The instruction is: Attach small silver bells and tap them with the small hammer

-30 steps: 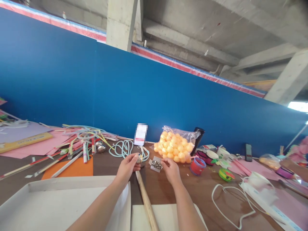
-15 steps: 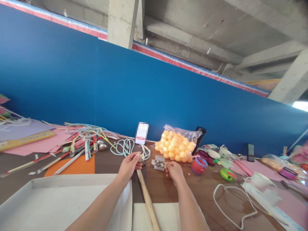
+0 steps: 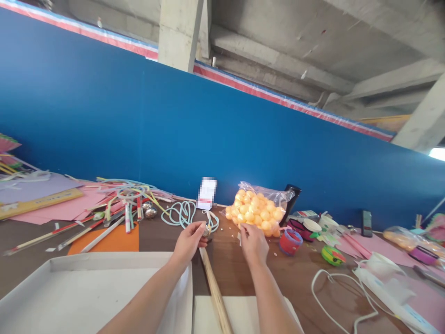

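My left hand (image 3: 189,240) is closed, pinching a small shiny silver ball (image 3: 207,230) between thumb and fingertips. Just below it is the top end of a wooden stick (image 3: 213,290), which runs down to the bottom edge of the view. My right hand (image 3: 253,242) is closed in front of the bag of orange balls (image 3: 259,211). A pale sliver of a small white box (image 3: 239,237) shows at its fingertips. The rest of that box and the metal pieces in it are hidden behind the hand.
A white tray (image 3: 104,297) takes up the front left. Light blue cord (image 3: 179,213), straws and two silver balls (image 3: 150,210) lie behind it. To the right are a red and blue tape roll (image 3: 290,241), a green tape measure (image 3: 333,255) and a white cable (image 3: 318,297).
The small box of metal pieces has left its spot on the table and is now mostly hidden at my right hand. My left hand keeps hold of the silver ball.
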The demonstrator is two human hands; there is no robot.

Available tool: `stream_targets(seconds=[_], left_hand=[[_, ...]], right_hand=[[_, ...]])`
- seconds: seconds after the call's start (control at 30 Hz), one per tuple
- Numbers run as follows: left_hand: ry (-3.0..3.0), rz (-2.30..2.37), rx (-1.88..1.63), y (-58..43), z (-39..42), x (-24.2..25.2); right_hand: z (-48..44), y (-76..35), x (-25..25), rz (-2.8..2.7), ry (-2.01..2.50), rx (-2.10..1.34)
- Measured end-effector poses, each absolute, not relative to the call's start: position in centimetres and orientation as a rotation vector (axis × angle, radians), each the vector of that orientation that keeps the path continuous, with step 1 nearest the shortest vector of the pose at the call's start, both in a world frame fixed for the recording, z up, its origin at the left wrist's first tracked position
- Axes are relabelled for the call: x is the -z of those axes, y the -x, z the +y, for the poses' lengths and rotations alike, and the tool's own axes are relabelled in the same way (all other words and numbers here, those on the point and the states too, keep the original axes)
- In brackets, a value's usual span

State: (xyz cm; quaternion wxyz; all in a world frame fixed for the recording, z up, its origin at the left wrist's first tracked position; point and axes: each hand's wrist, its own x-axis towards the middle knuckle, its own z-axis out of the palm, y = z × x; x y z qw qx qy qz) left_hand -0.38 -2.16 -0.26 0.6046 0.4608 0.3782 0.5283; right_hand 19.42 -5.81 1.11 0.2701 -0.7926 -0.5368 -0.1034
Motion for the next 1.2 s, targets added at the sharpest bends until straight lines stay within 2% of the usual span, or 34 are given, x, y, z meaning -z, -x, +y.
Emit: stream_targets(seconds=[0.17, 0.47, 1.2], left_hand=[[-1.065, 0.888, -1.236, 0.2, -2.3, 0.1], [-1.104, 0.904, -1.215, -0.1, -2.2, 0.4], [-1.137, 0.89, -1.202, 0.1, -2.9, -0.3]], right_hand=[[-3.5, -17.9, -0.6, -1.737, 2.076, 0.351], [-1.3, -18.1, 0.4, -1.826, 2.202, 0.403], [-5.0, -21.2, -1.6, -1.965, 2.031, 0.24]])
